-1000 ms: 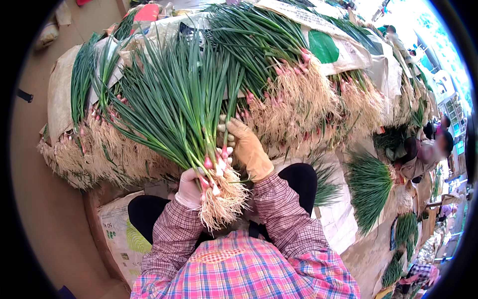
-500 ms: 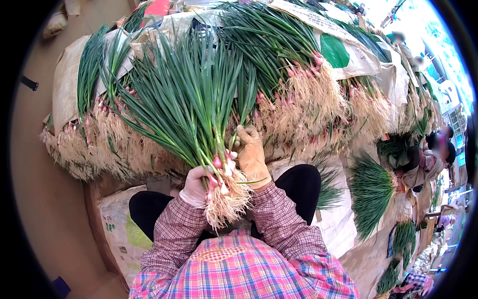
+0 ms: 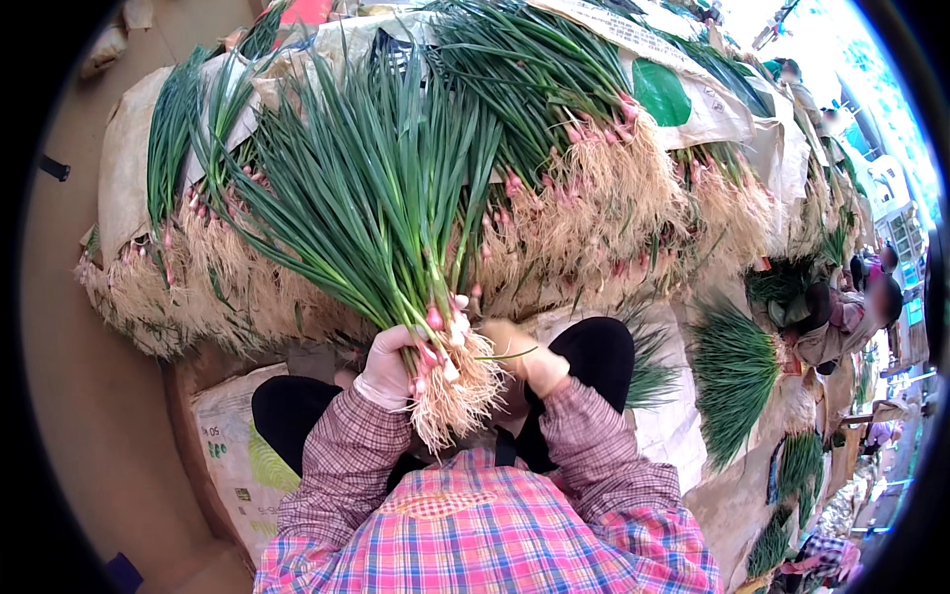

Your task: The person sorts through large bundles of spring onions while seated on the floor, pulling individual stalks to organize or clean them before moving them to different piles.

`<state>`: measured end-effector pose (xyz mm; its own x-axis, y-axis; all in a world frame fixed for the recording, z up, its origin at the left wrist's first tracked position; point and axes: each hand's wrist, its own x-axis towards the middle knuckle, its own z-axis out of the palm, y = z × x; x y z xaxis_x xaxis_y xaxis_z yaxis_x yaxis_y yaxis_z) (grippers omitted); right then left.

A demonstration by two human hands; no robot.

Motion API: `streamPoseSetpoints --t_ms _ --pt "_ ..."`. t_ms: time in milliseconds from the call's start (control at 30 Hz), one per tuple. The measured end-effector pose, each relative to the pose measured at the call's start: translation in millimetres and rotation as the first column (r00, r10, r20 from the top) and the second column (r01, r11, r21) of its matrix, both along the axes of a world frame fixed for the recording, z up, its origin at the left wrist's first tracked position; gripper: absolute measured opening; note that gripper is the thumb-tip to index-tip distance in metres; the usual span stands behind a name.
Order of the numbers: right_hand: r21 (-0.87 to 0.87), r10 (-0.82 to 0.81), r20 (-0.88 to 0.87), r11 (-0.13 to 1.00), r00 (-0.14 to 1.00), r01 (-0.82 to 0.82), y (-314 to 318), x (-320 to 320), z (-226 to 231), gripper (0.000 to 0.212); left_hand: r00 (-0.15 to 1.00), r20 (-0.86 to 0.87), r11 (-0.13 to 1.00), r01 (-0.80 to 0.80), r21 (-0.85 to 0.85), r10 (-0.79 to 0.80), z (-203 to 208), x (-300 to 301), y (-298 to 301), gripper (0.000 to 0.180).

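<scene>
A large bunch of spring onions (image 3: 381, 198) with long green leaves, pinkish-white bulbs and pale stringy roots is gripped low by my left hand (image 3: 389, 366), which wears a whitish glove. The leaves fan away from me over the heap, while the roots hang above my lap. Just right of the roots is my right hand (image 3: 524, 358) in a tan glove. Motion smears its fingers, so what they hold, if anything, is unclear. A thin green leaf strand (image 3: 507, 354) sticks out from the roots in front of that hand.
A long heap of spring onions (image 3: 594, 208), roots facing me, runs across the far side, partly under woven sacks (image 3: 129, 158). More bunches (image 3: 737, 371) lie on sacking at my right. Another person (image 3: 846, 317) sits farther right. Brown floor (image 3: 99, 426) stretches along the left.
My right hand has left the stems beside the bulbs and come down toward me and slightly right, now blurred. My left hand and the bunch stay nearly in place.
</scene>
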<state>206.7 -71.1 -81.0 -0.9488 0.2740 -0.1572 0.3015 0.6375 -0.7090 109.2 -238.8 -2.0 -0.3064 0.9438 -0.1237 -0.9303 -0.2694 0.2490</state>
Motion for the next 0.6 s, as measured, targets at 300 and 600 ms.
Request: streamPoseSetpoints --t_ms 300,600 --pt "-0.729 -0.396 -0.212 0.673 0.893 0.126 -2 -51 83 0.016 0.978 -0.142 0.988 -0.155 -0.024 0.15 1 3 2 0.055" --pt "-0.841 -0.511 0.054 0.439 0.858 0.315 2 -40 68 0.016 0.98 -0.144 0.984 -0.152 -0.09 0.138 1 -2 -2 0.053"
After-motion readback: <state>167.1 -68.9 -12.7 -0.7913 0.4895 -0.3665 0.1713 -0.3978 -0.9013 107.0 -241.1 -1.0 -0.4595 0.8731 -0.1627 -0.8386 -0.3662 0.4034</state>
